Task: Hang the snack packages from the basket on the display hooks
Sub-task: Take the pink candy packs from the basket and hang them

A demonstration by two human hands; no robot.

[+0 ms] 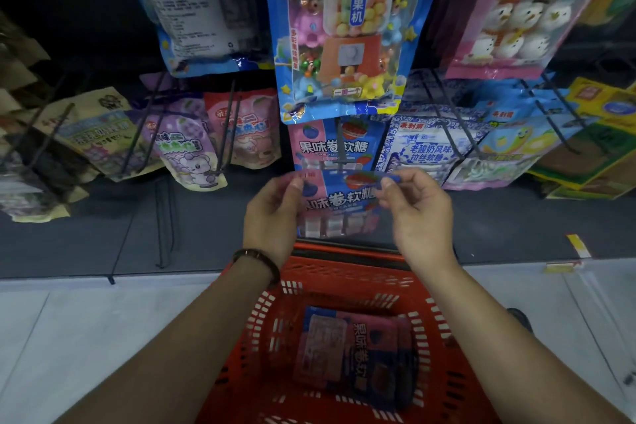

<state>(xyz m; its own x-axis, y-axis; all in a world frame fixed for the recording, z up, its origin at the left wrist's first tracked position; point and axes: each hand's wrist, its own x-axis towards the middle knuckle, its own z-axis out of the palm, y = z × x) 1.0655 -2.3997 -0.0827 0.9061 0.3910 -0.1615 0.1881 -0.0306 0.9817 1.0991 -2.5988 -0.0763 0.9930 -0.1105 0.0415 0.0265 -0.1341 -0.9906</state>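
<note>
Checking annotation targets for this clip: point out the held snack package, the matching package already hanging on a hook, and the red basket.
held snack package [339, 205]: head view, middle of its front.
hung matching package [318, 148]: head view, printed front.
red basket [344, 274]: head view, far wall.

Things counted by kind, from the shelf down to the floor.

Two hands, left hand [272, 213] and right hand [420, 213], with one dark bracelet [257, 259]. One red basket [262, 320]. Pink-and-blue soft-candy packs: one held pack [339, 205], one hung pack [328, 147] just behind, at least one basket pack [347, 354], stack there too blurred to count exactly. Two big blue candy-machine bags: one front-facing bag [340, 34], one back-facing bag [192, 3]. One pink snowman pack [516, 10]. One purple bag [187, 151] plainly seen, one pink bag [248, 127], one blue-and-white patterned bag [423, 148].
</note>
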